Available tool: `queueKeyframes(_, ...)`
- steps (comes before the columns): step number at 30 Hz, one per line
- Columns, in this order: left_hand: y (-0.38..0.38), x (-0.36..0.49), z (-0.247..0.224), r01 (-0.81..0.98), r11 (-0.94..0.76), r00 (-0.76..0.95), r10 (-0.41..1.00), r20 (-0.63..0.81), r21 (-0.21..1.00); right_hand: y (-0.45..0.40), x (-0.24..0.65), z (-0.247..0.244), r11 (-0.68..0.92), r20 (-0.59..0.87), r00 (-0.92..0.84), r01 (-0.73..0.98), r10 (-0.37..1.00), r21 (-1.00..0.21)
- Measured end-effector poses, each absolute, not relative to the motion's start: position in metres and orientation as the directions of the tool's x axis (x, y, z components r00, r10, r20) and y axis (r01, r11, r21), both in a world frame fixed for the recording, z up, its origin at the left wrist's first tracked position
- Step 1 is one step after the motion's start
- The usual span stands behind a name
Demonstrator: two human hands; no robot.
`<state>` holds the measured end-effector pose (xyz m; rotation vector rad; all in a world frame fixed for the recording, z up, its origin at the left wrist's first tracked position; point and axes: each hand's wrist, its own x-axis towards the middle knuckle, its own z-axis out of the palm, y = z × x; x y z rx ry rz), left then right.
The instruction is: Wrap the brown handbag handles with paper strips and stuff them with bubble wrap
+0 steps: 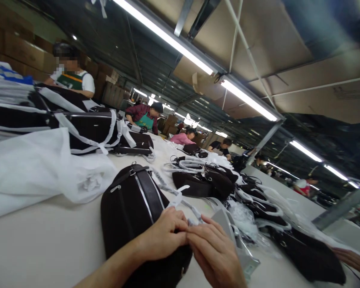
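A black backpack (129,216) with shiny zips and a small zipped pocket rests on the pale table in front of me. From its top, a strap (195,213) in whitish wrapping loops to where my hands meet. My left hand (169,230) lies over the bag's right side, its fingers curled in a pinch at the strap. Against it, my right hand (214,248) has its fingers bent and pressed together around the same spot. My fingers hide the pinched section of strap. A white tag (176,200) sticks up just above my left hand.
White wrapping sheet (48,168) spreads at left, below stacked black bags (90,128). More black bags (204,180) with wrapped handles lie beyond, and another bag (309,252) at right beside someone's arm (354,260). A grey box-like object (228,224) stands near my right hand. Several co-workers line the table.
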<state>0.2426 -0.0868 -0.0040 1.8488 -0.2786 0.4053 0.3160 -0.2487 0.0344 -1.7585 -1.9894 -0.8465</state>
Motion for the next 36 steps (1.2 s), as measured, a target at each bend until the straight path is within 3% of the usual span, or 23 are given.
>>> queueKeyframes(6, -0.076, 0.243, -0.009, -0.387, -0.044, 0.914, -0.148, 0.377, 0.921, -0.253, 0.322, 0.025, 0.161, 0.646, -0.294, 0.953, 0.704, 0.258)
queueKeyframes(18, -0.067, 0.248, -0.011, -0.414, -0.073, 0.882, -0.278, 0.38, 0.907, -0.257, 0.329, 0.03, 0.26, 0.529, -0.371, 0.926, 0.763, 0.274)
queueKeyframes(22, -0.072, 0.246, -0.01, -0.492, -0.179, 0.856, -0.277, 0.436, 0.852, -0.26, 0.328, 0.033, 0.269, 0.541, -0.393, 0.917, 0.744, 0.295)
queueKeyframes(26, -0.086, 0.238, -0.003, -0.575, -0.381, 0.811, -0.153, 0.564, 0.724, -0.267, 0.327, 0.023, 0.136, 0.62, -0.189, 0.982, 0.762, 0.132)
queueKeyframes(29, -0.091, 0.232, 0.003, -0.543, -0.44, 0.823, -0.106, 0.559, 0.716, -0.269, 0.323, 0.02, 0.055, 0.628, -0.109, 0.993, 0.77, 0.105)
queueKeyframes(36, -0.095, 0.226, 0.011, -0.467, -0.493, 0.865, -0.086, 0.494, 0.734, -0.267, 0.313, 0.035, 0.075, 0.622, -0.154, 0.986, 0.768, 0.152)
